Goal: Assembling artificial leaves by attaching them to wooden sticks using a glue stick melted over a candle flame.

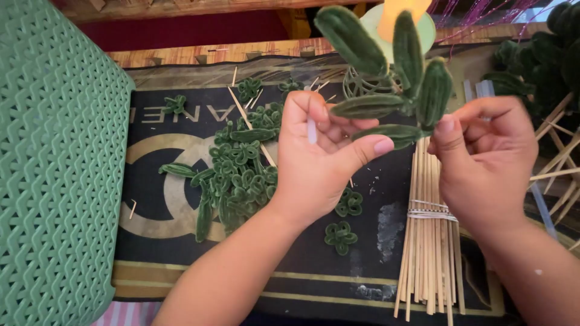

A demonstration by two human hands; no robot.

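The leaf sprig (pixel 396 78) pinched between both hands is looking fuzzy and matt, like dark green chenille wire, as are the loose loops (pixel 241 175) (a whole heap). The stick bundle (pixel 430 241) is showing pale, dry wood. The green basket (pixel 54 163) is gleaming faintly as woven-pattern plastic.

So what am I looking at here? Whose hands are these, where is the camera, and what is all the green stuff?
There is no machine: one camera sits on a person's head, looking down at their own bare hands. The left hand and right hand together hold up a cluster of fuzzy green leaves made of bent wire. Below lies a dark mat with a pile of smaller green loops and a tied bundle of thin wooden sticks. A green woven basket stands at the left.
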